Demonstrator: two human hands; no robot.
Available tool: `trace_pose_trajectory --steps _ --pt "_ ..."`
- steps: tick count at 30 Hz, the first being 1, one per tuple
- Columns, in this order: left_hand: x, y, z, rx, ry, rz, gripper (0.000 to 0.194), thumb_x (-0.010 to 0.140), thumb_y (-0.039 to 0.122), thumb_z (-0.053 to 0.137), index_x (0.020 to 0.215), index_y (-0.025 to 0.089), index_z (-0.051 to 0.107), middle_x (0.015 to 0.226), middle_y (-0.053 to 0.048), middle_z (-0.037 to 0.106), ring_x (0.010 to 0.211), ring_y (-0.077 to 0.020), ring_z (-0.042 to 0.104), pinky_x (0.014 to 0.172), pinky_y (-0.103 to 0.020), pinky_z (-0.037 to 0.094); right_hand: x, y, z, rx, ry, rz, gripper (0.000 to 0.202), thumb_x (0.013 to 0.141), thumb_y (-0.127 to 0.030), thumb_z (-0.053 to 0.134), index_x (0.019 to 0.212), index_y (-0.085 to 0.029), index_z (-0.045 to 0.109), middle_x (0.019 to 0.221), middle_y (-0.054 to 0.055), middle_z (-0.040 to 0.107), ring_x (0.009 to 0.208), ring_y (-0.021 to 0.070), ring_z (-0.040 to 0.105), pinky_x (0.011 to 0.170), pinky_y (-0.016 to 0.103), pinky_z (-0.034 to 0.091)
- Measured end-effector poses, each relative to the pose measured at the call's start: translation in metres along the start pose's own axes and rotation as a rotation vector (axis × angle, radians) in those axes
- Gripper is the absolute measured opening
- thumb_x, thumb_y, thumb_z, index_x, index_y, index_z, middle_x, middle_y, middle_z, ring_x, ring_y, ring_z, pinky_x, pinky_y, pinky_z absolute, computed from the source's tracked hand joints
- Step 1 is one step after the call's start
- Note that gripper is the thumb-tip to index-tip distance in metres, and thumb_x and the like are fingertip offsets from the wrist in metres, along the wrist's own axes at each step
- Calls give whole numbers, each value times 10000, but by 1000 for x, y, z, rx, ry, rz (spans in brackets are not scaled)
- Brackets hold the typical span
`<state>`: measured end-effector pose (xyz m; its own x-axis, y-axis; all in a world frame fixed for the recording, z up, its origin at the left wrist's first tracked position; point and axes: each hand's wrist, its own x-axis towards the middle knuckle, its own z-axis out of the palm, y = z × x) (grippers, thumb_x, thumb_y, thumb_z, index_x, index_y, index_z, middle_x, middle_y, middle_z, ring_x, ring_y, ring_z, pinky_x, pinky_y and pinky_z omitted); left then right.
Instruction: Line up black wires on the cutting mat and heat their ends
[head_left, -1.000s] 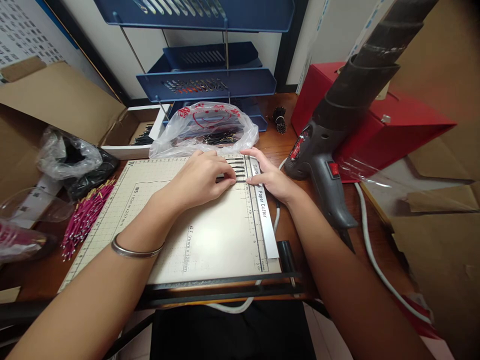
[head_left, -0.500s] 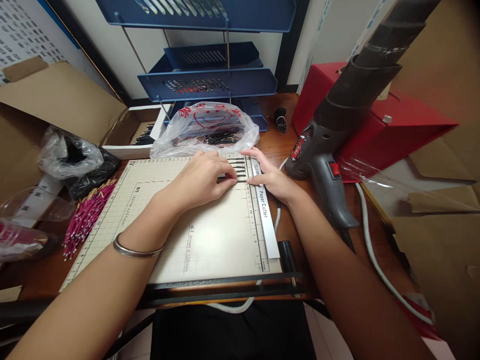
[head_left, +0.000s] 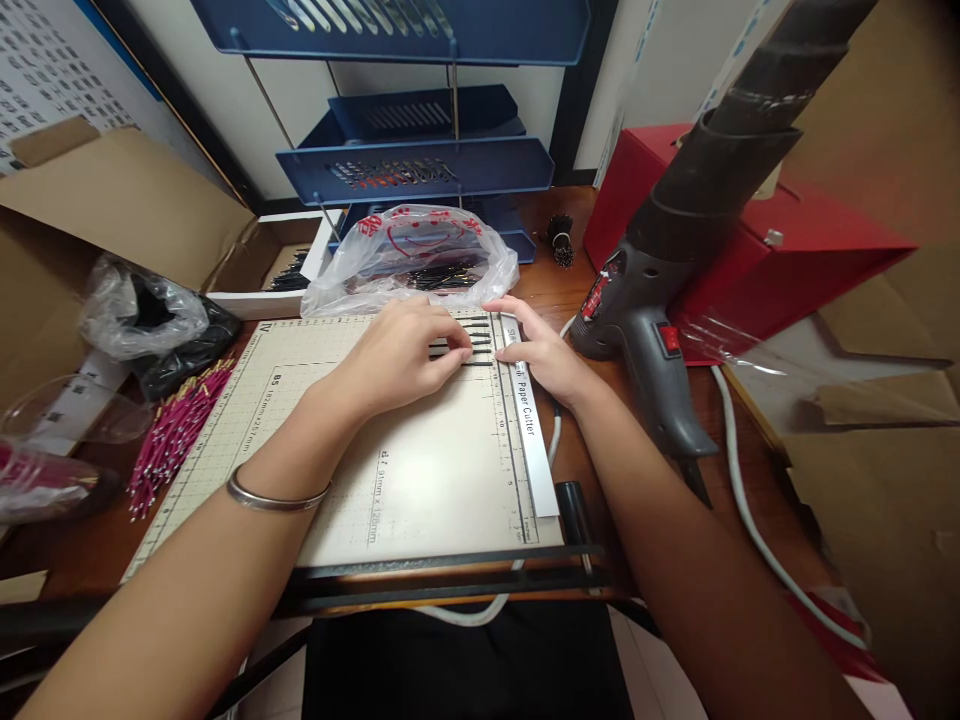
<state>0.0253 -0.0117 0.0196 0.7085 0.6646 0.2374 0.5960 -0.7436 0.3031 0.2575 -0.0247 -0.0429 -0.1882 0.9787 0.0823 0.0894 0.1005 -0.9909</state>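
Just above the frame's centre, the left hand (head_left: 409,350) now holds its thumb slightly higher, baring more of the lowest black strip (head_left: 480,363).

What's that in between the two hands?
Thin black strips lie on the paper cutter board between the left hand and right hand, as the head view shows.

Board (head_left: 427,460): "B5 182mm x 257mm" toward far left; "91mm x 128mm" nearer middle, size mark before it worn, partly legible. Scale at right edge: "10" and "5" readable, other figures too small. White strip (head_left: 544,485): "Paper Cutter", word before it partly covered. Bag (head_left: 416,240): red smiling mouth, red characters, unreadable. Gun label (head_left: 598,298), wall sheet (head_left: 45,80): print illegible.
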Motion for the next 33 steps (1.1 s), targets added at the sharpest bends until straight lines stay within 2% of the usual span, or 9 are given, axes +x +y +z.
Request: trace_pose_trajectory --steps 4,7,11,25,33 --pt "1 -2 -1 8 28 -39 238 1015 343 641 966 208 832 955 -85 822 928 -275 651 882 -435 441 2 1 4 35 28 -13 616 623 -292 713 1236 -294 650 1536 50 599 1532 361 496 1398 587 274" --pt "2 -3 0 24 8 -53 229 1008 331 652 967 206 840 950 -88 821 923 -282 650 876 -439 438 3 2 7 50 68 -16 573 627 -308 702 1196 -271 644 1502 66 611 1512 361 512 1386 581 295" --pt "3 -3 3 32 19 -67 220 1006 328 660 963 213 842 944 -84 818 928 -282 652 878 -441 434 3 3 6 47 58 -15 565 643 -314 717 1202 -278 642 1506 63 616 1504 352 520 1376 574 315" --pt "5 -4 4 33 -15 -84 231 1004 331 661 954 211 852 955 -84 814 966 -287 661 911 -444 415 6 10 2 -5 52 -15 580 658 -270 734 1236 -288 693 1608 50 558 1575 326 490 1414 527 254" --pt "5 -3 5 20 -13 -71 189 1004 286 685 952 214 851 963 -75 821 954 -286 656 897 -440 400 5 9 2 -16 56 -17 581 656 -289 738 1235 -285 698 1593 55 565 1581 333 486 1417 518 249"
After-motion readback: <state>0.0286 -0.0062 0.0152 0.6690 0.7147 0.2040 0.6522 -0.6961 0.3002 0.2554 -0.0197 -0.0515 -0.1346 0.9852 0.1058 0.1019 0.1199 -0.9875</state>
